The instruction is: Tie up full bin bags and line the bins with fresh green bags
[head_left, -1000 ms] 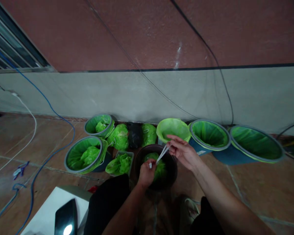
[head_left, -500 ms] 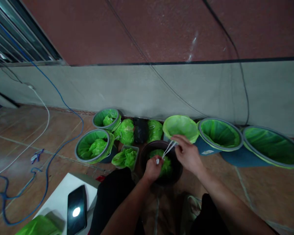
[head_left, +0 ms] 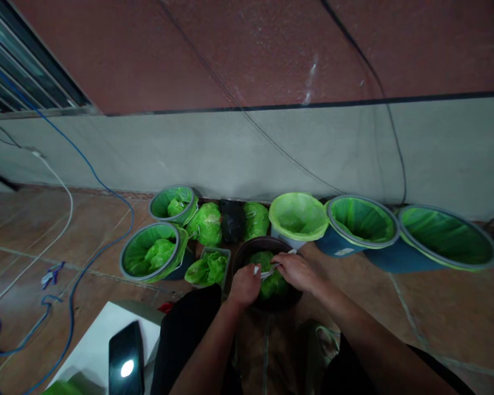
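A dark round tub (head_left: 241, 249) stands on the floor between my feet, with a green bag (head_left: 274, 286) inside it. Both hands are over the tub, closed on a white drawstring (head_left: 268, 272) that runs between them across the bag. My left hand (head_left: 245, 285) pinches one side, a white end showing at its fingertips. On the other side my right hand (head_left: 294, 270) grips the string, and a white bit sticks out above its fingers.
Green-lined bins (head_left: 340, 248) line the wall at right, two more (head_left: 125, 258) at left. Tied green bags (head_left: 208, 225), a black bag (head_left: 233, 220) and a small bin (head_left: 226, 254) lie between. A phone (head_left: 125, 356) rests on a white box (head_left: 102, 323); a blue cable (head_left: 72, 307) crosses the floor.
My right hand has moved down toward the bag, and the string that was stretched upward now lies low between my hands. The view has shifted slightly.
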Tool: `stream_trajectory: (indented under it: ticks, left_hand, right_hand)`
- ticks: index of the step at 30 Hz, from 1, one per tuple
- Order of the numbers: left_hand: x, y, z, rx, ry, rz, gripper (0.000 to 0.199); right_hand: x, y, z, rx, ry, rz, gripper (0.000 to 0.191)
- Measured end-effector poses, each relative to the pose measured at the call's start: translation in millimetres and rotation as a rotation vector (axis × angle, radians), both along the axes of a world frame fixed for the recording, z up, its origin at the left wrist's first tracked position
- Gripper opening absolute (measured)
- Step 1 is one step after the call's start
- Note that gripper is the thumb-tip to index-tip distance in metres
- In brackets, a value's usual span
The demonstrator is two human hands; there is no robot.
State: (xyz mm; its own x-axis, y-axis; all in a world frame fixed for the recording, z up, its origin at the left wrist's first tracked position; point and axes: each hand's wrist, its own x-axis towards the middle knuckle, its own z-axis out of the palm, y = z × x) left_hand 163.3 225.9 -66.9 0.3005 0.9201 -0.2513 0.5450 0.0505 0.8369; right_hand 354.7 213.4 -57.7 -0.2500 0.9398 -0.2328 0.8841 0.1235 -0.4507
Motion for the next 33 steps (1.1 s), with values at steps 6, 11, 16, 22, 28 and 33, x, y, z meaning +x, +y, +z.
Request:
stream_trajectory:
  ticks: [6,11,16,22,28,33]
  left_hand:
    - [-16,2,28.9,-0.090,0.031,-0.386,0.041]
    - [-7,1,39.6,0.058,-0.111,-0.498,0.028]
    - [14,-1,30.6,0.123,-0.210,-0.545,0.025]
    - [23,-1,16.7,0.141,-0.217,-0.423,0.026]
    - [25,0,3.4,0.040,-0.248,-0.136,0.033]
    - [28,4,-1.0,-0.324,-0.501,0.180,0.029]
  right_hand:
    - [8,3,22.0,-0.010,-0.057,-0.079,0.021]
    - [13,5,25.5,-0.057,-0.009,-0.140,0.018]
    - [8,3,29.8,-0.061,0.158,-0.124,0.021]
    - [11,5,39.3,-0.073,0.218,-0.118,0.016]
    - [12,5,38.0,-0.074,0.214,-0.146,0.017]
    - [5,5,39.3,-0.086,0.239,-0.223,0.018]
